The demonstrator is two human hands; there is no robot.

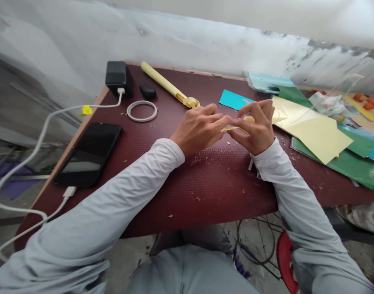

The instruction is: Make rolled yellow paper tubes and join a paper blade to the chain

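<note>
A narrow strip of pale yellow paper [243, 130] stretches between my two hands above the dark red table. My left hand [202, 127] has its fingers closed at the strip's left end. My right hand [254, 125] pinches the strip with thumb and fingers, and some of the strip is hidden behind them. Just beyond my left hand lies a rolled pale yellow paper tube [164, 81] with a curled paper piece [191, 102] at its near end. A blue card [234, 99] rests behind my right hand.
On the dark red table [187, 196], a black phone [90, 153], white ring [142, 111], small black case [148, 91] and black power block [116, 75] with white cable sit at left. Yellow sheets [323, 139], green sheets [352, 165] and orange scissors handles [368, 102] lie at right.
</note>
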